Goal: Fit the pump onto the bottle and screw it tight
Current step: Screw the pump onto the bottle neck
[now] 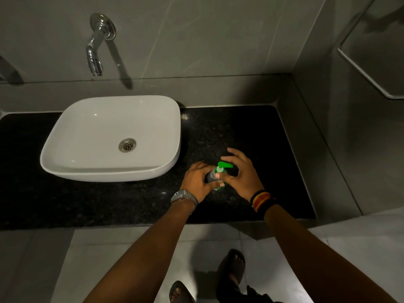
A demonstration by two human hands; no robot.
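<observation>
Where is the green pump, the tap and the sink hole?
green pump [225, 165], head view, on its flat spout top.
tap [94, 51], head view, on its bent chrome pipe.
sink hole [127, 145], head view, on its metal drain.

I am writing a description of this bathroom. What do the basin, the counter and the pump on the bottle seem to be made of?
Basin: probably glazed ceramic, white and glossy with soft highlights.
Counter: looks like polished black granite, dark with fine pale speckles.
Pump: likely plastic, bright uniform green with a smooth moulded shape.
</observation>
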